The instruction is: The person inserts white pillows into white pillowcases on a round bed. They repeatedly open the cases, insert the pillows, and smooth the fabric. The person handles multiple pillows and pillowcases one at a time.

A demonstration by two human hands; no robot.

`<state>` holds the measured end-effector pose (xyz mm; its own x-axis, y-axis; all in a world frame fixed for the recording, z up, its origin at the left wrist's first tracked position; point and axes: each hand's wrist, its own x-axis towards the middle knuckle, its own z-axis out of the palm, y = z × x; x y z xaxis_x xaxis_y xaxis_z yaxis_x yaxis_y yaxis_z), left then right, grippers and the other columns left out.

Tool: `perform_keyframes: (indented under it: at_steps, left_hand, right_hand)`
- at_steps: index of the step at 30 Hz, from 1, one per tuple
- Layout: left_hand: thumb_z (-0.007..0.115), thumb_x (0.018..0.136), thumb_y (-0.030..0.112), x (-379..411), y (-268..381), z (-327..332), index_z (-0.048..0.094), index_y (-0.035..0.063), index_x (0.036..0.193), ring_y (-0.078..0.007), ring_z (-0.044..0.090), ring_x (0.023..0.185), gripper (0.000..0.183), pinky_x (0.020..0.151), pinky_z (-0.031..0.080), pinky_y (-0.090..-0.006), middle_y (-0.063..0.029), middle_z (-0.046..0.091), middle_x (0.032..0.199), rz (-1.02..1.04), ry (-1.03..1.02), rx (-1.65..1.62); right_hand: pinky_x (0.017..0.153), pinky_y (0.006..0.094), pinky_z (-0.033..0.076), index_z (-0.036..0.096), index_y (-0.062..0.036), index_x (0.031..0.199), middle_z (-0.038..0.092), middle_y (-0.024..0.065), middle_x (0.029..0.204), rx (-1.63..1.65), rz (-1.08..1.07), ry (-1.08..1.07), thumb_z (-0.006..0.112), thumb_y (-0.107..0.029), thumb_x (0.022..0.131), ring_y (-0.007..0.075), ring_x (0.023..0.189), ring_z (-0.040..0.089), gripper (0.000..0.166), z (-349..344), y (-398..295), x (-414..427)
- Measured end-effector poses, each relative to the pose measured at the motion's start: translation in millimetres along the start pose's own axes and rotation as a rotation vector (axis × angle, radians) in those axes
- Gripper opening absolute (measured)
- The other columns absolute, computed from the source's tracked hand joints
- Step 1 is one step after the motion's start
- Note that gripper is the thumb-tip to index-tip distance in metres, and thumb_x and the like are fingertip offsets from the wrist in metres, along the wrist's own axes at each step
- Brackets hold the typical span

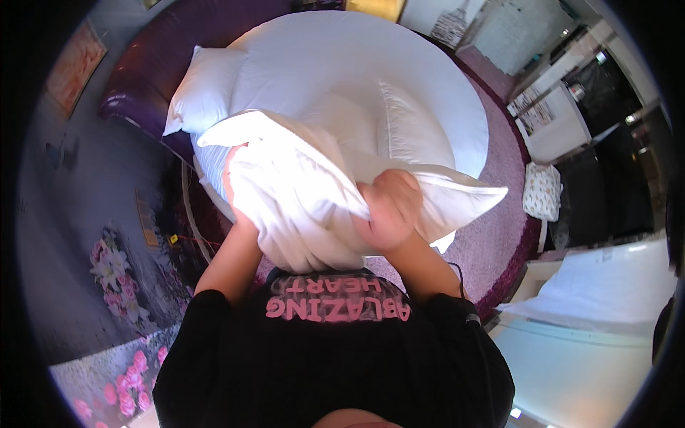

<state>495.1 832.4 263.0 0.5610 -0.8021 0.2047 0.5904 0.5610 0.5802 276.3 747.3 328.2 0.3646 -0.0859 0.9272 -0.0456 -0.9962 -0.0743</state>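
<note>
A white pillowcase (299,187), bunched and folded, is held up in front of my chest. Its near edge lies against my black shirt. My right hand (393,208) is closed around the seamed edge, and a pointed corner (465,198) sticks out to its right. On the other side my left hand (230,171) is mostly covered by the cloth. Only its outer edge shows, and its fingers are hidden. Whether a pillow is inside the case cannot be seen. Beyond lies a round bed (332,53) with a white sheet and a white pillow (415,125).
Another white pillow (200,93) leans by the curved purple headboard (144,69). Pinkish carpet (503,182) with a dark border surrounds the bed. To the right are a patterned bundle (542,191) and a white cloth (604,278). A flower-decorated wall (115,273) rises at left.
</note>
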Motion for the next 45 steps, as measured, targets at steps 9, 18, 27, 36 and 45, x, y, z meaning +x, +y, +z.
perform_keyframes:
  at_steps: [9,18,27,36,45]
  left_hand:
    - [0.081,0.068,0.006,-31.2,-44.6,-39.1,0.074,0.0098,0.093,-0.0314,0.044,0.127,0.026,0.106,0.038,-0.0412,-0.0135,0.041,0.135,0.461,0.049,1.303]
    - [0.067,0.062,-0.001,17.0,-72.1,26.8,0.074,0.0159,0.093,-0.0307,0.048,0.128,0.036,0.117,0.017,-0.0506,-0.0083,0.063,0.117,0.407,-0.564,1.871]
    - [0.063,0.076,0.002,54.6,-116.5,-14.8,0.072,0.0071,0.105,-0.0277,0.063,0.098,0.031,0.097,0.041,-0.0379,-0.0106,0.067,0.1,0.04,-0.119,1.352]
    - [0.038,0.1,0.02,46.9,-110.4,45.5,0.061,0.0084,0.103,-0.0188,0.064,0.087,0.026,0.08,0.053,-0.0361,-0.004,0.065,0.095,-0.536,0.312,0.129]
    - [0.046,0.096,0.015,40.3,-93.1,17.3,0.063,0.0072,0.1,-0.0186,0.065,0.082,0.019,0.075,0.053,-0.0325,-0.0051,0.065,0.091,-0.366,0.274,0.251]
  right_hand:
    - [0.066,0.0435,0.046,0.065,-0.0063,0.086,0.065,0.0107,0.076,-0.181,0.548,-0.311,0.072,-0.022,0.081,0.0322,0.07,0.062,0.018,45.7,84.1,-110.4]
    - [0.088,0.0437,0.043,0.062,-0.0059,0.111,0.065,0.0127,0.1,-0.019,0.507,-0.287,0.071,-0.017,0.081,0.0332,0.095,0.059,0.033,39.2,62.5,-104.3]
    - [0.095,0.0458,0.041,0.048,0.0017,0.128,0.055,0.0192,0.119,-0.075,0.984,-0.509,0.086,-0.043,0.064,0.0391,0.11,0.052,0.087,4.6,-15.1,-168.3]
    - [0.097,0.0433,0.046,0.042,0.0033,0.132,0.055,0.0291,0.123,0.316,1.335,-0.665,0.087,-0.04,0.064,0.0411,0.121,0.053,0.093,54.4,-26.8,-188.9]
    - [0.094,0.0396,0.049,0.063,0.0004,0.12,0.065,0.0229,0.117,0.662,1.333,-0.924,0.077,-0.034,0.071,0.0347,0.109,0.063,0.061,37.0,1.6,-216.6]
